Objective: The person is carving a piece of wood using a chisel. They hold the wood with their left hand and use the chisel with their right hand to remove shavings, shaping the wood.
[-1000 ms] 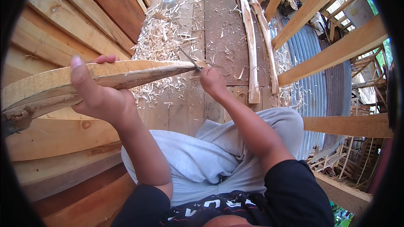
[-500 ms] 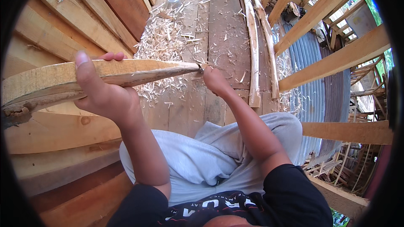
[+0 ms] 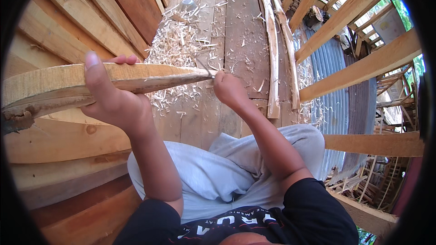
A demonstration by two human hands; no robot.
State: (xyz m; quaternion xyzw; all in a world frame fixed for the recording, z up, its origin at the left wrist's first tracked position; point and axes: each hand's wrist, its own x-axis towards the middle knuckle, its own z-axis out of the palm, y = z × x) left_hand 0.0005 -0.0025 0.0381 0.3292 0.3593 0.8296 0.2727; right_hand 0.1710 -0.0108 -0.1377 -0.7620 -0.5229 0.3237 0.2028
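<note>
A long piece of wood [image 3: 156, 73], bark-edged underneath and tapering to a pale shaved tip, stretches from the left edge toward the middle. My left hand [image 3: 119, 104] is wrapped round it, thumb pointing up and fingertips showing on the far side. At the tapered tip, my right hand [image 3: 230, 90] is closed round a knife [image 3: 207, 67]. Its thin dark blade slants up and leftward across the tip; the fist hides the handle.
Curled wood shavings [image 3: 175, 41] lie heaped on the plank floor [image 3: 240, 22], near a small metal bowl [image 3: 187, 4]. Two peeled poles [image 3: 273, 59] lie to the right. Boards [image 3: 68, 140] line the left side; wooden posts [image 3: 359, 72] and corrugated metal sheets [image 3: 334, 68] are on the right.
My right hand has shifted slightly left and toward me along the tip, and more of the knife blade shows. The left hand and the wood have barely moved.
</note>
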